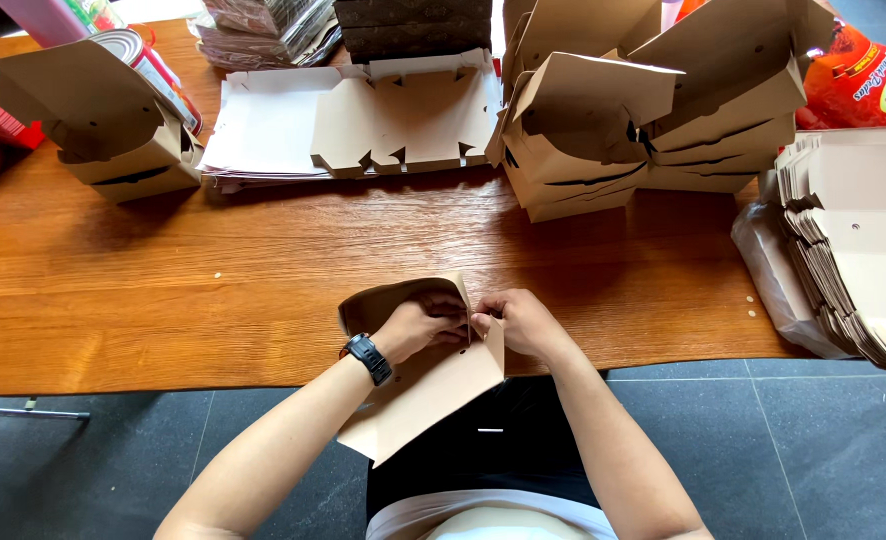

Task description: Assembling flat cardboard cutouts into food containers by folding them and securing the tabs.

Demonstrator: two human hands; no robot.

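Wood-grain table (163, 290) fills the far half of the view, its near edge running left to right just under the hands, with dark tiled floor (823, 450) below it. Right at that edge, both hands are on a half-folded brown cardboard box (433, 385). The left hand (418, 325), black watch (367, 358) on the wrist, is curled tight on the box's far flap; the right hand (523, 322) is pinched closed on the upright side panel, fingers of both nearly touching. The box hangs partly over the edge, its long axis slanting from the near left corner up to the far right, open side facing the far end of the table.

Open room? Plenty: a broad bare band of wood lies between the hands and everything else. Far centre, a stack of flat blanks (363, 125) lies spread out. Far right, a pile of folded boxes (623, 130) is nested together, lids gaping. At the right edge, another stack of flat blanks (853, 250) overhangs the table on clear plastic. Far left, two more folded boxes (113, 130) sit beside a tin can (148, 60) lying on its side.
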